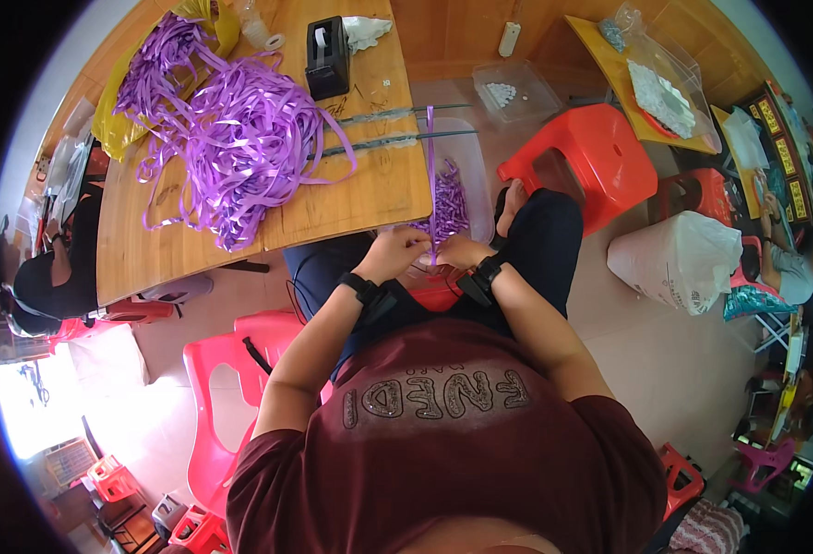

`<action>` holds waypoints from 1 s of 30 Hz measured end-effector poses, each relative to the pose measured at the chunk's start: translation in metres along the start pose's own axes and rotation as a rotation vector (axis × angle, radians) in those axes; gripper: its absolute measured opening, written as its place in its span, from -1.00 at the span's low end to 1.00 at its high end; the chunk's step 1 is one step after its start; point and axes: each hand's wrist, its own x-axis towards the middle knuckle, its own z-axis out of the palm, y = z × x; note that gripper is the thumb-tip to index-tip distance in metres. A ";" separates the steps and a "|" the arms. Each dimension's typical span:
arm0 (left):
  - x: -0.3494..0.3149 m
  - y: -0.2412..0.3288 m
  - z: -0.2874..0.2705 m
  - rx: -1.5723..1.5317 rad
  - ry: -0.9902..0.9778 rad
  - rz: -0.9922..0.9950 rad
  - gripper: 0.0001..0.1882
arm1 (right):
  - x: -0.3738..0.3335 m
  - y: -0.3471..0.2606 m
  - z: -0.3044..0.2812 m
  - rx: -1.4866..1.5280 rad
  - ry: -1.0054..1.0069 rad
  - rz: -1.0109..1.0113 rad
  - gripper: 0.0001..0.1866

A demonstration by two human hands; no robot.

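A purple ribbon [431, 180] runs straight from two thin dark rods [379, 143] at the table's right edge down to my hands. My left hand [399, 254] closes on its lower end with bent fingers, thumb and forefinger pinched. Right beside it, my right hand [459, 251] is also closed at the same ribbon end; its fingertips are partly hidden. Below the ribbon, a pale clear bin [482, 175] holds a heap of short purple ribbon pieces [451, 196]. A large tangle of loose purple ribbon [240, 138] covers the tabletop to the left.
On the wooden table [360, 198] stand a black tape dispenser [327, 60] and a yellow plastic bag [116, 115]. A red stool [600, 157], a clear tub [517, 92] and a white sack [674, 258] are on the right. Other people [799, 263] sit at both sides.
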 end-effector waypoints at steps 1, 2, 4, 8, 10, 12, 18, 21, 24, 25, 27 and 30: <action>0.002 0.000 0.003 0.000 -0.003 0.004 -0.78 | 0.000 0.003 -0.003 0.033 -0.017 -0.005 -0.80; 0.004 0.001 0.006 -0.030 -0.034 0.021 -0.77 | 0.000 0.006 -0.006 0.065 -0.033 -0.010 -0.79; 0.009 -0.001 0.012 -0.061 -0.062 0.037 -0.77 | -0.003 0.008 -0.010 0.035 -0.044 -0.011 -0.79; 0.021 -0.009 0.014 -0.250 -0.056 0.032 -0.81 | -0.010 0.008 -0.012 -0.018 -0.101 -0.033 -0.54; 0.022 -0.009 0.012 -0.242 -0.093 0.043 -0.82 | -0.014 0.009 -0.013 -0.053 -0.107 -0.018 -0.55; 0.018 -0.007 0.010 -0.035 -0.123 0.293 -0.83 | -0.019 0.009 -0.010 -0.034 -0.123 -0.021 -0.79; 0.020 0.031 0.001 -0.447 0.034 0.049 -0.79 | -0.036 0.001 -0.008 0.002 -0.130 -0.023 -0.78; 0.024 0.042 -0.003 -0.486 0.226 0.116 -0.78 | -0.028 0.009 -0.025 0.045 0.017 -0.191 -0.75; 0.022 0.046 -0.004 -0.326 0.279 0.171 -0.78 | -0.029 -0.010 -0.040 0.114 0.415 -0.461 -0.76; 0.021 0.047 -0.005 -0.220 0.259 0.173 -0.78 | -0.037 -0.027 -0.041 0.115 0.694 -0.561 -0.78; 0.018 0.046 -0.005 -0.206 0.235 0.148 -0.79 | -0.056 -0.064 -0.037 0.091 0.654 -0.668 -0.79; 0.018 0.055 -0.004 -0.205 0.240 0.148 -0.80 | -0.060 -0.090 -0.030 0.075 0.638 -0.807 -0.78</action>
